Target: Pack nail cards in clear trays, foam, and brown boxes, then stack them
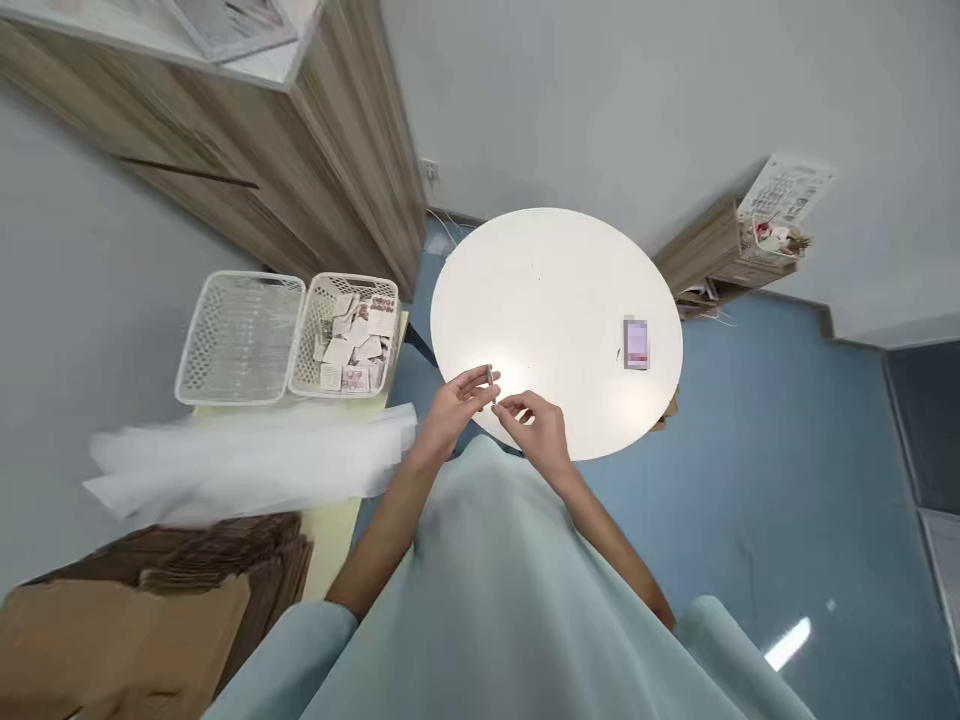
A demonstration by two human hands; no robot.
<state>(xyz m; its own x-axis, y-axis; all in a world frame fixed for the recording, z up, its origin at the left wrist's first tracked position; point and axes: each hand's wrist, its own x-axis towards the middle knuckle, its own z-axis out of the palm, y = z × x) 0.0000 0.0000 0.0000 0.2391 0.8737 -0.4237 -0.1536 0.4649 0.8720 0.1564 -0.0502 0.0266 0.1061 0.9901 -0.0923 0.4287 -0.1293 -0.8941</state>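
My left hand (462, 405) is above the near edge of the white oval table (555, 290). Its fingertips pinch a small, thin, dark-greenish stick-like thing (490, 377), too small to name. Close beside it, my right hand (536, 428) has thumb and forefinger pinched together at the lower end of the same thing. The other fingers of my right hand are curled in. On the right part of the tabletop lies a phone (636, 344) with a lit pinkish screen.
Two white plastic baskets stand at left: one basket (210, 340) with clear packaging, another basket (300, 375) with small printed packets (358, 340). Nearer are white sheeting (255, 465) and stacked cardboard (127, 630). A wood-grain cabinet (352, 140) and a low shelf (705, 245) flank the table.
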